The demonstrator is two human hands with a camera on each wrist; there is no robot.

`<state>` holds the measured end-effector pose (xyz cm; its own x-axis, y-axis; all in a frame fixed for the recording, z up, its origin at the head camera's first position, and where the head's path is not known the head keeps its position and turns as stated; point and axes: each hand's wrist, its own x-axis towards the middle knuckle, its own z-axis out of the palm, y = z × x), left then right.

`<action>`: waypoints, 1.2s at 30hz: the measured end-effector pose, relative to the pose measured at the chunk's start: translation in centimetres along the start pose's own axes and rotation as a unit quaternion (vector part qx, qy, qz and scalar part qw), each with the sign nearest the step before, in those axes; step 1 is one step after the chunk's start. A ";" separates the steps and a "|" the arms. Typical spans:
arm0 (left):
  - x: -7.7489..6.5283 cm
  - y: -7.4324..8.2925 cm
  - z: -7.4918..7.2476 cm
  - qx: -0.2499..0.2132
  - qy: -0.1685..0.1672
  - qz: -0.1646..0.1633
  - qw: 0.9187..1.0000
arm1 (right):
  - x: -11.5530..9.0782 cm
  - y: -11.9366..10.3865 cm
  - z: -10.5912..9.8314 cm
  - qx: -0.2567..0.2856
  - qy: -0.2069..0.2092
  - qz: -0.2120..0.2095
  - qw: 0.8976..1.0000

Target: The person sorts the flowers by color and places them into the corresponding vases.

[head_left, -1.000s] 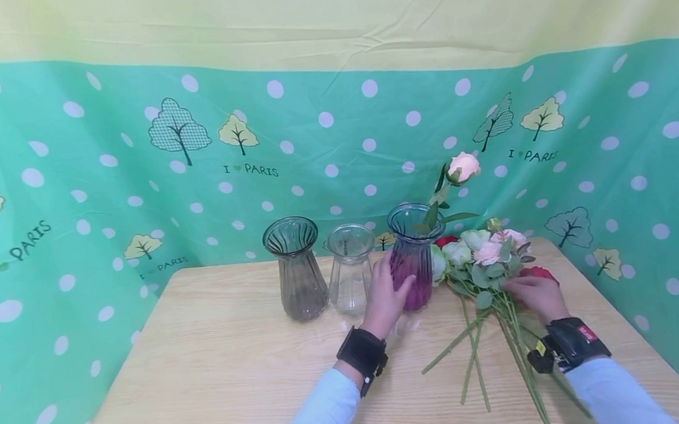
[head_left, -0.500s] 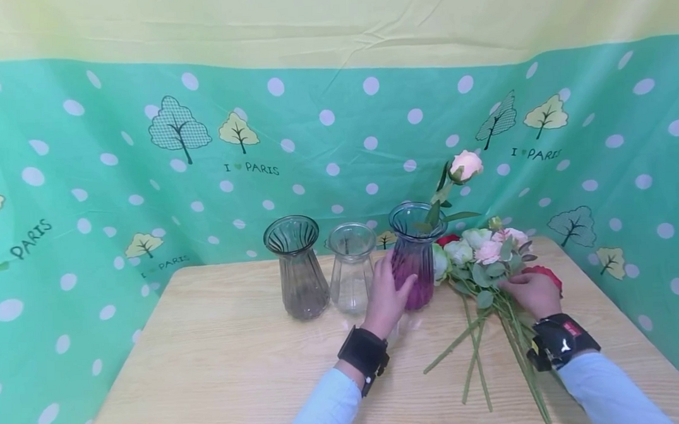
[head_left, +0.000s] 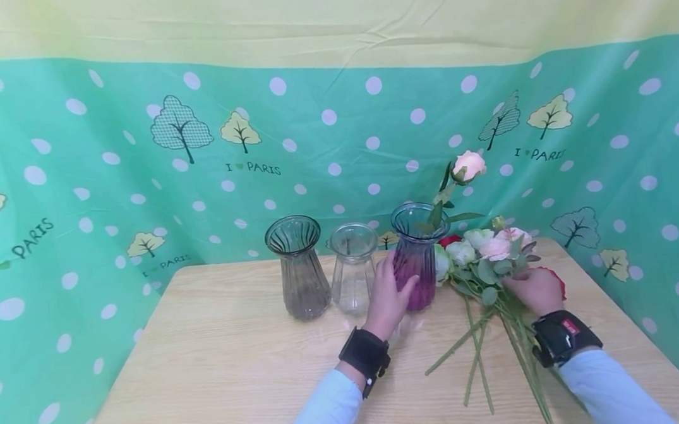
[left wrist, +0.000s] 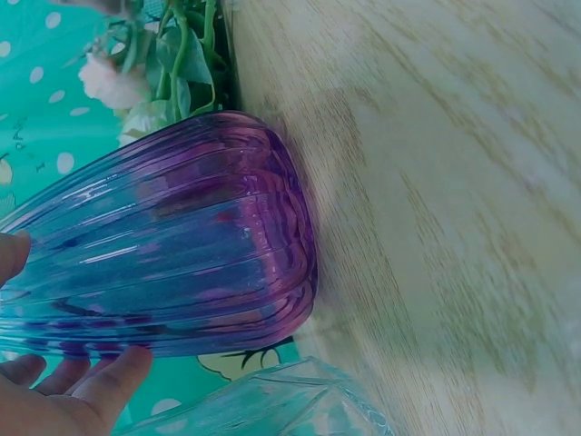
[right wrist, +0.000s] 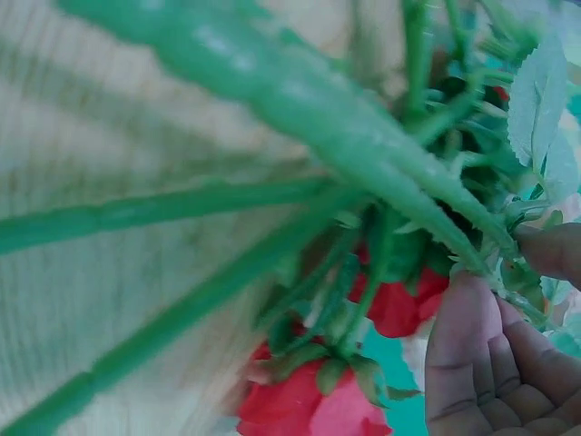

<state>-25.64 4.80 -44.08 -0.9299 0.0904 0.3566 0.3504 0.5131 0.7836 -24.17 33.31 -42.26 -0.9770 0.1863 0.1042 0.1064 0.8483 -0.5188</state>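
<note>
Your right hand is pinching a green flower stem between thumb and fingers, just below the heads of the lying bunch. Your left hand is gripping the purple vase, its thumb lying on one side of the glass and its fingers on the other. That vase is standing upright on the wooden table, and a single pink rose is leaning out over its rim to the right.

Around your right hand, pink flowers and pale green-white flowers are lying beside the vase, their bare stems fanning toward you. Red flowers are showing just beside your fingers in the right wrist view.

To the left of the purple vase, a clear vase is standing close by, and a grey vase is standing beyond it. Black wristbands are circling both your wrists, above light blue sleeves. Behind everything, a green dotted cloth is hanging.
</note>
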 end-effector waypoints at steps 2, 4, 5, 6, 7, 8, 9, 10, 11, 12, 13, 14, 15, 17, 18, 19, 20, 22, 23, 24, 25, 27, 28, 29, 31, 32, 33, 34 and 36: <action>0.0 0.1 0.0 -0.001 -0.001 -0.001 1.000 | 0.1 0.0 -0.6 0.003 -0.006 0.003 1.000; 0.0 0.1 -0.1 -0.001 -0.001 0.000 1.000 | 0.1 -0.2 -1.4 0.023 -0.021 0.020 0.999; 0.0 0.1 -0.1 -0.001 -0.001 0.000 1.000 | 0.1 -0.2 -1.8 0.034 -0.027 0.024 0.999; 0.0 0.1 -0.1 -0.001 -0.001 0.001 1.000 | 0.1 -0.3 -2.2 0.048 -0.030 0.030 0.998; 0.0 0.1 -0.1 -0.001 0.000 0.001 1.000 | 0.1 -0.5 -2.6 0.061 -0.031 0.036 0.997; 0.0 0.1 -0.1 -0.001 0.002 0.003 1.000 | 0.1 -0.7 -3.0 0.079 -0.033 0.044 0.995; 0.1 0.1 -0.1 -0.001 0.002 0.003 1.000 | 0.1 -0.8 -3.4 0.096 -0.036 0.050 0.993; 0.1 0.1 -0.1 -0.001 0.003 0.003 1.000 | 0.1 -1.0 -3.7 0.112 -0.036 0.054 0.992; 0.1 0.0 -0.1 0.000 0.004 0.003 1.000 | 0.1 -1.2 -4.0 0.131 -0.036 0.060 0.989; 0.1 0.0 -0.1 0.001 0.004 0.003 1.000 | 0.0 -1.5 -4.2 0.154 -0.034 0.066 0.985; 0.1 0.0 -0.1 0.001 0.004 0.003 1.000 | 0.0 -1.7 -4.5 0.179 -0.035 0.071 0.981; 0.1 0.0 0.0 0.001 0.003 0.002 1.000 | 0.0 -1.9 -4.7 0.210 -0.038 0.076 0.974; 0.1 0.0 0.0 0.000 0.002 0.001 1.000 | 0.0 -2.1 -4.9 0.250 -0.039 0.082 0.964; 0.1 -0.1 0.0 -0.001 0.001 0.001 1.000 | -0.1 -2.5 -5.3 0.332 -0.042 0.090 0.938; 0.1 -0.1 0.0 -0.001 0.001 0.000 1.000 | -0.2 -2.6 -5.5 0.374 -0.044 0.090 0.922; 0.1 -0.1 0.0 0.000 0.000 0.000 1.000 | -0.3 -2.8 -5.6 0.414 -0.046 0.090 0.904; 0.1 0.0 0.0 0.001 0.000 0.000 1.000 | -0.3 -3.0 -5.8 0.454 -0.046 0.090 0.885; 0.0 0.0 0.0 0.003 0.000 0.000 1.000 | -0.5 -3.4 -6.1 0.512 -0.047 0.084 0.854; 0.0 0.0 0.0 0.004 0.000 0.000 1.000 | -0.6 -3.7 -6.3 0.541 -0.048 0.079 0.836; 0.0 0.0 0.0 0.004 0.000 0.000 1.000 | -0.7 -4.0 -6.4 0.567 -0.047 0.075 0.819; 0.0 0.0 0.0 0.004 0.000 0.001 1.000 | -0.7 -4.3 -6.6 0.594 -0.045 0.073 0.800; 0.0 0.0 0.1 0.003 0.001 0.003 1.000 | -0.9 -4.9 -7.0 0.640 -0.041 0.059 0.765; 0.0 0.0 0.1 0.003 0.002 0.004 1.000 | -0.9 -5.2 -7.2 0.667 -0.041 0.049 0.743; 0.0 -0.1 0.1 0.003 0.003 0.006 1.000 | -0.9 -5.5 -7.4 0.693 -0.040 0.040 0.718; 0.0 -0.1 0.1 0.003 0.003 0.006 1.000 | -0.9 -5.9 -7.8 0.725 -0.034 0.025 0.687; 0.0 0.0 0.1 0.002 0.003 0.006 1.000 | -0.9 -6.1 -8.0 0.739 -0.031 0.019 0.672; 0.0 0.0 0.1 0.001 0.003 0.007 1.000 | -0.9 -6.3 -8.2 0.756 -0.027 0.018 0.654; 0.0 0.0 0.0 0.000 0.002 0.005 1.000 | -0.8 -6.5 -8.4 0.771 -0.021 0.018 0.637; 0.0 0.1 0.0 -0.002 -0.002 0.001 1.000 | -0.6 -6.9 -8.8 0.785 0.002 0.024 0.619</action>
<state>-25.63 4.83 -44.00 -0.9296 0.0943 0.3563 0.3526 0.5087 0.7855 -22.66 31.71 -31.31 -0.9788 0.1968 0.0570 -0.1788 -0.6847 -0.7066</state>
